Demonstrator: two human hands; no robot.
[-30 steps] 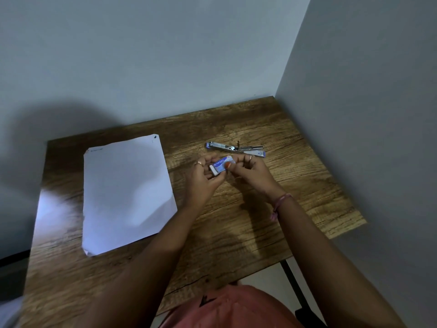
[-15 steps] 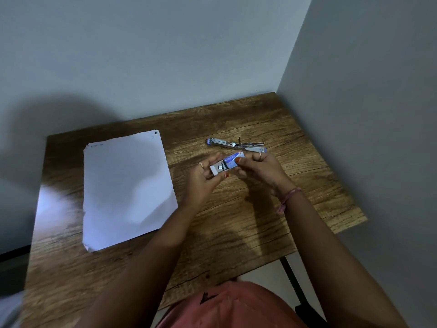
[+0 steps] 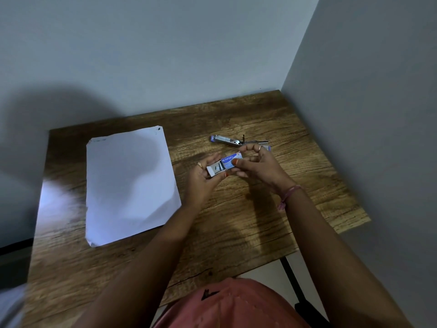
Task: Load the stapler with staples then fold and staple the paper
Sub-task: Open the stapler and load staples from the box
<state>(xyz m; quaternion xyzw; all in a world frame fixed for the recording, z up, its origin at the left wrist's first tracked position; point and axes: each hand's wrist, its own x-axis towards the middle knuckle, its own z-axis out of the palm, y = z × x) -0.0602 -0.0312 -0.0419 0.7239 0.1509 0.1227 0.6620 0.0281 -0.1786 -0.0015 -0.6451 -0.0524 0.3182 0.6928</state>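
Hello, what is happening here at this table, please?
A person is opening a small staple box above the wooden table. The left hand grips the inner tray, which is slid partly out, and the right hand pinches the blue sleeve. The stapler lies opened out on the table behind the hands, not yet loaded. The sheet of paper lies flat and unfolded to the left.

- My left hand (image 3: 203,178) grips the white inner tray (image 3: 214,170) of a small blue-and-white cardboard staple box (image 3: 230,160); my right hand (image 3: 256,165) pinches its sleeve.
- The tray sticks out to the left, grey staples (image 3: 221,165) showing inside.
- A silver metal stapler (image 3: 233,141) lies swung open just beyond my hands.
- A white paper sheet (image 3: 128,183) lies flat to the left on the brown wooden table (image 3: 236,228).
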